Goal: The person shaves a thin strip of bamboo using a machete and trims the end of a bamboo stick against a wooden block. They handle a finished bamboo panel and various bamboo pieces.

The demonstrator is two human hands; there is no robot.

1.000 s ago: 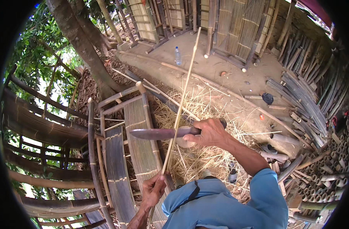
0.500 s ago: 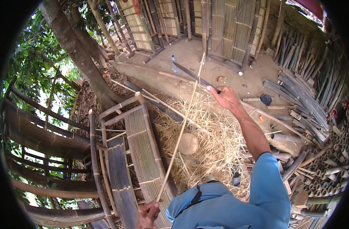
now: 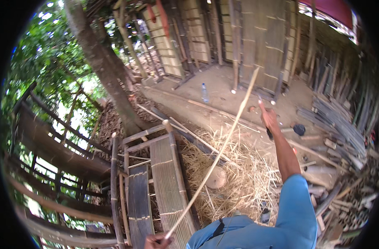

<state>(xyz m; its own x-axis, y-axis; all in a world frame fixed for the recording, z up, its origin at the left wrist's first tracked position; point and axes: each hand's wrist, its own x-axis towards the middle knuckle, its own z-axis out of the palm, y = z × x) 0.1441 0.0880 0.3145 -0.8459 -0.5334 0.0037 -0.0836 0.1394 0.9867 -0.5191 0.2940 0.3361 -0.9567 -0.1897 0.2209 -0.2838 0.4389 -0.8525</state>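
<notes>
My left hand (image 3: 157, 240), at the lower edge of the head view, is closed round the near end of a long pale bamboo strip (image 3: 217, 162). The strip slants up and away to the right, its far end in the air before the upright panels. My right hand (image 3: 269, 118) is stretched forward, just right of the strip's far part and apart from it. Its fingers are closed on a machete, whose dark handle (image 3: 269, 133) shows below the fist. The blade is hardly visible at this angle.
Pale shavings (image 3: 243, 166) surround a round wood block (image 3: 215, 177). Left of them stands a bamboo bench (image 3: 166, 162). A water bottle (image 3: 205, 93) stands farther off, near slatted bamboo panels (image 3: 264, 45). Cut bamboo (image 3: 334, 120) is heaped at right; a tree trunk (image 3: 100, 66) rises at left.
My right hand with the machete has moved right and forward, away from the strip, and the blade has turned out of sight. The left hand still grips the strip. The view has shifted.
</notes>
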